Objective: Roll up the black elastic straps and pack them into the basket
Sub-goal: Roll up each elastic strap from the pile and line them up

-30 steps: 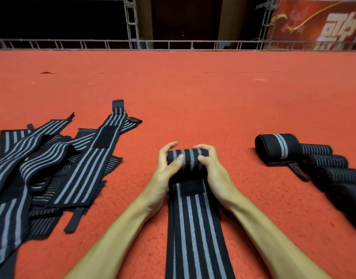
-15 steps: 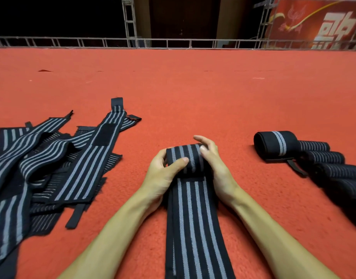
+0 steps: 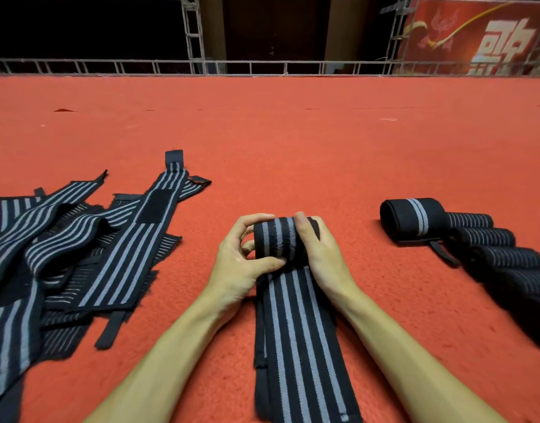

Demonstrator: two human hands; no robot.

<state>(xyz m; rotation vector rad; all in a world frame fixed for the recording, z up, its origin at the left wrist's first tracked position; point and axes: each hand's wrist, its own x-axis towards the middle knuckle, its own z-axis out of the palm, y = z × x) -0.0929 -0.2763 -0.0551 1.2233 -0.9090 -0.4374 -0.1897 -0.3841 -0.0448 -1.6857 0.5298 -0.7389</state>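
**Rolling in progress:** A person winds a black elastic strap (image 3: 277,242) on a red carpet (image 3: 293,141), lower ctr of the frame. The left hand (image 3: 241,267) clasps the roll's left end, thumb pressed on its near face. The right hand (image 3: 323,257) cups the right end w/ fingers curled over the top, so both hands grasp the same strap. Its unrolled tail (image 3: 299,346) runs flat to the bottom edge btwn the forearms.

At lower left lies an overlapping pile of flat straps (image 3: 88,254). At right, a row of finished rolls (image 3: 476,245) lies side by side, touching, out to the frame edge. No basket is in view, so packing looks some way off. A metal railing (image 3: 262,67) and a red banner (image 3: 482,38) close the top.

To do this step well, prob.:
- Hold the tail taut and straight so the stripes on the roll line up w/ those on the tail.
- Press evenly at both ends so the roll doesn't cone.
- Turn it toward the body in short turns, thumbs pinning each wrap, as elastic likely springs loose if let go.

The tail's fastener end isn't visible, so how the roll gets secured can't be told.
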